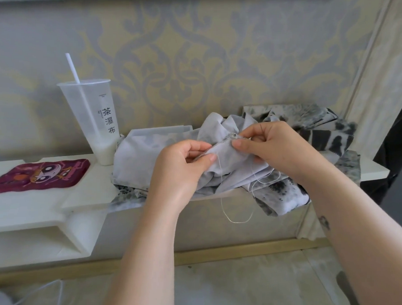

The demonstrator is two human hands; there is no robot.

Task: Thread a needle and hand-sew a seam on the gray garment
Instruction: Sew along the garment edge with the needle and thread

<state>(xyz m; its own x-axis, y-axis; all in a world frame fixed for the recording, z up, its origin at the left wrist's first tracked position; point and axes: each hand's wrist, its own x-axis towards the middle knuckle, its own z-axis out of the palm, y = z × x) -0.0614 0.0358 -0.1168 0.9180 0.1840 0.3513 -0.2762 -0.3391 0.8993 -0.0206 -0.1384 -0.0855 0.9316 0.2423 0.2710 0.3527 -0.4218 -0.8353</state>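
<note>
At 9 o'clock of the view a purple cartoon mat [40,175] lies flat on the white counter [87,192]. Just at its 3 o'clock stands a clear plastic cup [96,124] with a straw [72,68] and a little white drink at the bottom.

The gray garment [136,159] is heaped on the counter at the centre, touching the cup's base. The left hand [180,169] has its grip pressed together on a fold of it, thumb against the fingers. At 3 o'clock from it, very near, the right hand [275,147] pinches the same edge at the seam. I cannot tell whether it holds the needle, which is too small to see. A pale thread [237,219] hangs in a loop at 6 o'clock under the hands, over the counter's edge. A black-and-white patterned cloth [327,134] lies under and at 3 o'clock.

I judge the garment thin, soft and light, so it will sag and slip. It is best held close on both sides of the seam and kept taut. The loose thread may tangle.
</note>
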